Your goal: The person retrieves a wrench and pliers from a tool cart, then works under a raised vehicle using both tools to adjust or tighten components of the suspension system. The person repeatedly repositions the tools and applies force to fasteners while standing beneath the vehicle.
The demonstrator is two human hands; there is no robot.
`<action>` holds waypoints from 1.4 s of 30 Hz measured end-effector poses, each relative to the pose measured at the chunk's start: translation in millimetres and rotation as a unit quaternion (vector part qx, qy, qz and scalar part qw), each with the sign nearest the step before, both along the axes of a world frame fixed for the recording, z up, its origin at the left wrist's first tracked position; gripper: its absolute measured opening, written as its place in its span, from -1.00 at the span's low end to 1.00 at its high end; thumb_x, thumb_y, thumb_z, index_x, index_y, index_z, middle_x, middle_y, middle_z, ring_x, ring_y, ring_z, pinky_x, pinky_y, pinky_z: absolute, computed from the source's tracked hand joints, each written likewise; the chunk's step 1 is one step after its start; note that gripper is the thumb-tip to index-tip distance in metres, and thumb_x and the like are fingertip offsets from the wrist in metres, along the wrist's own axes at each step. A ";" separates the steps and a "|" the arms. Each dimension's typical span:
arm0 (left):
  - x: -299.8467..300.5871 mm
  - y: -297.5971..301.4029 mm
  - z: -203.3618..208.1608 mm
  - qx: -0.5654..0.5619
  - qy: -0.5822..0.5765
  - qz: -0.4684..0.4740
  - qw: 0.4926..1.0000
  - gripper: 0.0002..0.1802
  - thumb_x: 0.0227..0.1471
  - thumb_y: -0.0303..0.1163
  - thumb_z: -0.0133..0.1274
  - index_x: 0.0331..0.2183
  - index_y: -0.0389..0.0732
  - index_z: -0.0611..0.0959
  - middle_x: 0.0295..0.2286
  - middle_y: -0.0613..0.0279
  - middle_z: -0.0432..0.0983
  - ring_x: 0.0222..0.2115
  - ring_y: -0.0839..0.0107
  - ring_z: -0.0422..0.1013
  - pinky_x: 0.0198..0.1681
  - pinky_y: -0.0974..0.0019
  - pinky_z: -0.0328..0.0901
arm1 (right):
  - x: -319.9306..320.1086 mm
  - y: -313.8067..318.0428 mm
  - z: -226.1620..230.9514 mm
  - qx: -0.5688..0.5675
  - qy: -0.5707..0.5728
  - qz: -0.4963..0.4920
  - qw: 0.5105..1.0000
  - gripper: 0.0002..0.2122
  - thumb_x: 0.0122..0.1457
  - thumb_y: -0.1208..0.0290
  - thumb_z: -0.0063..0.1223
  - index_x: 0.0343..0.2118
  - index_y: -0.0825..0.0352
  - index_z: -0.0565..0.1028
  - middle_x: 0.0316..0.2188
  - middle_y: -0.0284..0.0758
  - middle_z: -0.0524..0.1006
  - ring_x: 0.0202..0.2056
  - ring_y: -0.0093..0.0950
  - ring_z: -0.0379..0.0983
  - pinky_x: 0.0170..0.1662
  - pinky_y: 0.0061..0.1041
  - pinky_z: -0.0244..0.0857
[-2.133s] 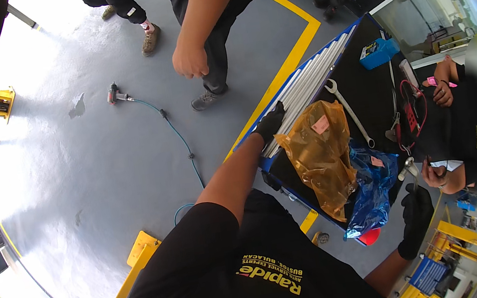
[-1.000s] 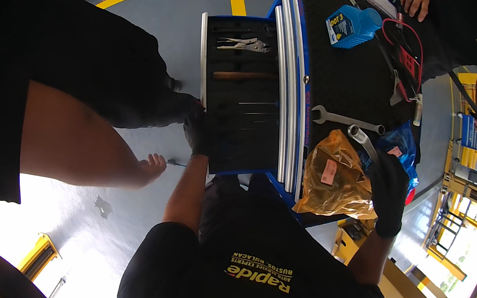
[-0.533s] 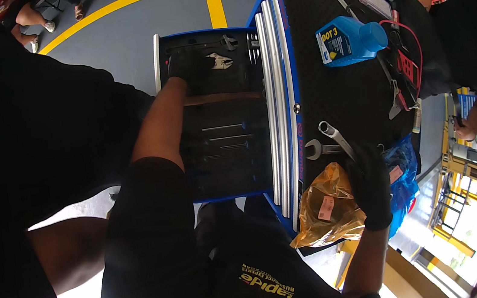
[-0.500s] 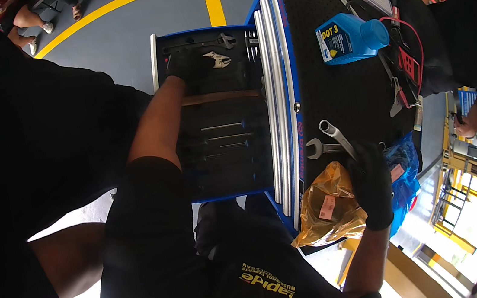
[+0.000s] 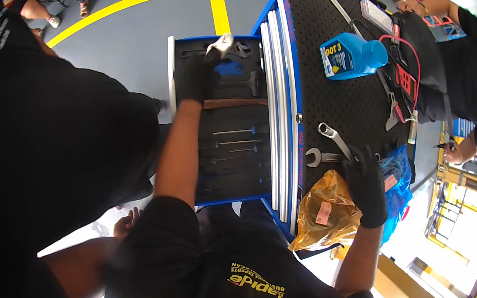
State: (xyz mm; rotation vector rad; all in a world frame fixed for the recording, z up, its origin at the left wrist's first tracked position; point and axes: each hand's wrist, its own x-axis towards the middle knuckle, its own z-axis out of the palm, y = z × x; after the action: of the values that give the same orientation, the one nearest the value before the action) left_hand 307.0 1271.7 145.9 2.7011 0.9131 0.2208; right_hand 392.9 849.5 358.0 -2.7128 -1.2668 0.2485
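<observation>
My left hand (image 5: 195,82), in a black glove, is closed around a pair of pliers (image 5: 222,44) above the drawer. The pale metal jaws point away from my fingers; the handles are hidden in my grip. Below them, an uncovered blue recess (image 5: 230,68) shows in the drawer's dark foam, near an adjustable wrench (image 5: 243,49). My gloved right hand (image 5: 368,191) grips a ring-ended wrench (image 5: 335,138) over the cabinet top. Beside it, an open-end wrench (image 5: 320,156) lies on the black mat, partly covered by the hand. A crumpled amber plastic bag (image 5: 315,217) lies left of my right hand.
The pulled-out drawer (image 5: 175,75) also holds a wooden handle (image 5: 235,102) and several screwdrivers (image 5: 236,131). A blue fluid bottle (image 5: 353,55) stands on the mat, near a red-cabled tester (image 5: 404,78). A blue bag (image 5: 399,187) lies at right. Co-workers stand close on both sides.
My left hand has lifted the pliers out of their foam recess, uncovering the blue beneath. My right hand still grips its wrench in about the same place.
</observation>
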 end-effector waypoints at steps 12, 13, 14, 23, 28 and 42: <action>-246.8 -137.9 -139.3 -0.375 -0.182 0.151 0.896 -0.35 0.02 -0.34 0.27 0.14 -0.18 0.45 -0.13 -0.02 0.55 -0.17 0.15 0.52 -0.16 0.12 0.42 | -15.3 8.5 27.3 0.147 0.050 0.015 0.988 -0.71 0.25 0.42 0.11 0.01 0.35 0.47 -0.05 -0.03 0.54 -0.06 0.00 0.50 -0.04 -0.17 0.38; -245.5 -148.7 -140.6 -0.509 -0.224 0.218 0.802 -0.34 0.04 -0.37 0.27 0.16 -0.19 0.42 -0.16 0.01 0.57 -0.26 0.22 0.56 -0.26 0.18 0.46 | -20.4 10.2 41.1 0.151 0.093 0.009 0.984 -0.73 0.27 0.46 0.08 0.00 0.37 0.46 -0.03 -0.04 0.51 -0.04 0.00 0.47 -0.01 -0.19 0.37; -225.5 -154.1 -77.8 -0.686 -0.275 0.310 0.598 -0.32 0.05 -0.39 0.27 0.18 -0.16 0.38 -0.30 0.09 0.58 -0.45 0.35 0.55 -0.45 0.28 0.45 | -14.0 -0.7 32.0 0.168 -0.005 0.084 0.982 -0.73 0.27 0.49 0.07 0.02 0.38 0.45 -0.01 -0.04 0.49 -0.01 -0.02 0.45 0.02 -0.20 0.35; -237.0 -307.3 -18.0 -0.746 -0.232 0.287 0.555 -0.44 -0.07 -0.28 0.22 0.03 -0.12 0.56 -0.36 0.14 0.57 -0.31 0.31 0.46 -0.22 0.16 0.38 | -24.6 -56.1 23.4 0.291 0.147 0.163 0.931 -0.52 0.23 0.23 0.11 0.18 0.29 0.37 0.06 -0.12 0.45 -0.02 -0.31 0.44 0.07 -0.31 0.32; -369.2 -415.7 53.6 -0.476 -0.216 0.294 0.800 -0.43 -0.15 -0.19 0.22 -0.10 -0.29 0.56 -0.35 -0.01 0.54 -0.26 0.19 0.48 -0.17 0.13 0.33 | -154.9 -61.3 107.0 0.204 0.391 0.293 0.848 -0.58 0.28 0.37 0.03 0.17 0.37 0.37 -0.06 -0.16 0.47 -0.15 -0.37 0.44 -0.05 -0.40 0.34; -604.9 -717.6 100.1 -0.136 -0.472 0.673 0.554 -0.46 -0.17 -0.18 0.31 -0.19 -0.31 0.54 -0.34 0.10 0.53 -0.29 0.22 0.46 -0.18 0.14 0.35 | -484.0 -79.1 -2.8 -0.303 0.473 0.562 0.608 -0.64 0.28 0.27 0.14 0.08 0.28 0.48 -0.24 -0.32 0.50 -0.38 -0.56 0.42 -0.37 -0.59 0.31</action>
State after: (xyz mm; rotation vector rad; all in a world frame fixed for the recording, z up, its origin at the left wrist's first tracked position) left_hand -297.9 554.1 246.0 0.6637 1.9835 1.4183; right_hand -91.0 770.4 355.2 -0.9687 -2.3305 2.1247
